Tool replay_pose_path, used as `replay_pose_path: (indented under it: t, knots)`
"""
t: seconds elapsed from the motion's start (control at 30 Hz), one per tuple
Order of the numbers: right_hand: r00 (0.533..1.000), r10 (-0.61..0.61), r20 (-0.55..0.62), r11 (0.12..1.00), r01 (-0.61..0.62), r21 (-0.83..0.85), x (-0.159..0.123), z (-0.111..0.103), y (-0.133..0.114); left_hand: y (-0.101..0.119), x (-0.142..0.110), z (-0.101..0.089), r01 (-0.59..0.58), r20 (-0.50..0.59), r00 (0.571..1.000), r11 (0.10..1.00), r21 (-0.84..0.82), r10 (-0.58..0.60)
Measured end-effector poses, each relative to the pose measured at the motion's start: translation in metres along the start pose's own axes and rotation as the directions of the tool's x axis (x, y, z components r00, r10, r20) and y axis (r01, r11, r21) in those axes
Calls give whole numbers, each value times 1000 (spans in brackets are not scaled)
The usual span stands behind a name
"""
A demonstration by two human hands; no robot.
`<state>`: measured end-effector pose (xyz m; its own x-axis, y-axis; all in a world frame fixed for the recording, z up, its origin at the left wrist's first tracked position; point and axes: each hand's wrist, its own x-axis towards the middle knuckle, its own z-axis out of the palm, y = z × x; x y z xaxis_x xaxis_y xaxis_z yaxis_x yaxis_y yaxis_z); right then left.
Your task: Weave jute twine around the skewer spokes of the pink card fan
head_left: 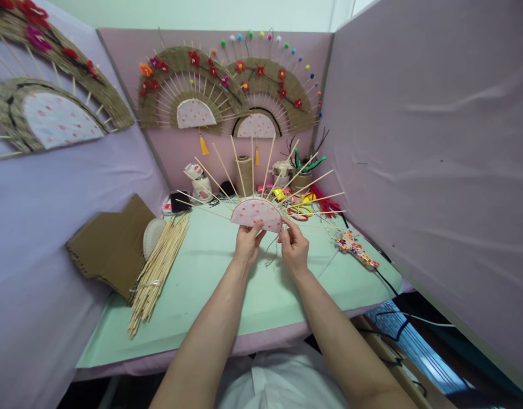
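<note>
Above the table I hold up a fan frame (pixel 256 213): a half-round base in white cloth with red dots, with several thin sticks spreading out from its curved edge. My left hand (pixel 248 241) is closed on the base's lower edge, thumb on the front. At the base's right corner, my right hand (pixel 294 244) has its fingers pinched near the edge. A thin twine (pixel 272 250) hangs below the base between the hands; its upper end is hidden, so I cannot tell whether the right fingers grip it or the base.
On the left lie a bundle of sticks (pixel 159 272) and brown cardboard (pixel 110 244). A twine spool (pixel 244 176), scissors (pixel 299 213) and jars stand or lie at the back. A flowered glue gun (pixel 356 250) lies right. Finished fans (pixel 159 108) hang on the back wall.
</note>
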<state>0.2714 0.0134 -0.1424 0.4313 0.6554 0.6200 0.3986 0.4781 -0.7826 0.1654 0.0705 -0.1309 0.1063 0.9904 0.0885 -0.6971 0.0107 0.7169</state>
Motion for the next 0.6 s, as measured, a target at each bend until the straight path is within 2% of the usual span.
replay_pose_path:
  t: [0.33, 0.6]
  knots:
    - [1000, 21, 21, 999, -22, 45, 0, 0, 0, -1, 1, -5, 8, 24, 1000, 1000, 27, -8]
    - [1000, 22, 7, 999, -23, 45, 0, 1, 0, -1, 2, -5, 17, -29, 999, 1000, -4, -17]
